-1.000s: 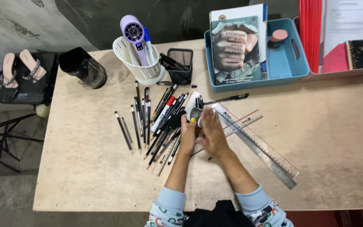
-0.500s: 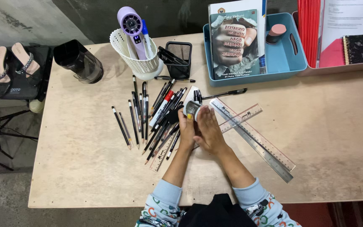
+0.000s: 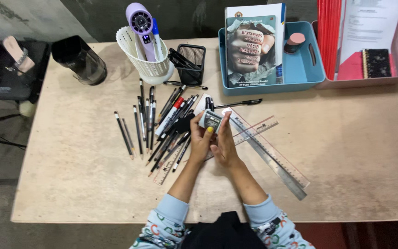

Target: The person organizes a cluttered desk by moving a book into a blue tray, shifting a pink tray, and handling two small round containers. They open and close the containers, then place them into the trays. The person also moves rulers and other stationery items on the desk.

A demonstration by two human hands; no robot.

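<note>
Holding steady over the last second, both hands stay cupped around a small grey box-shaped sharpener [image 3: 210, 121] at frame centre: left hand [image 3: 201, 140] and right hand [image 3: 224, 144] closed on it, above the bench [image 3: 355, 152], between scattered pencils [image 3: 137, 127] and rulers [image 3: 272, 154].

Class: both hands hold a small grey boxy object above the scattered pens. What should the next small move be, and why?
Probably lift the small grey boxy object clear toward the black mesh cup: left hand and right hand both grip it, and loose pens and pencils crowd beneath.
</note>
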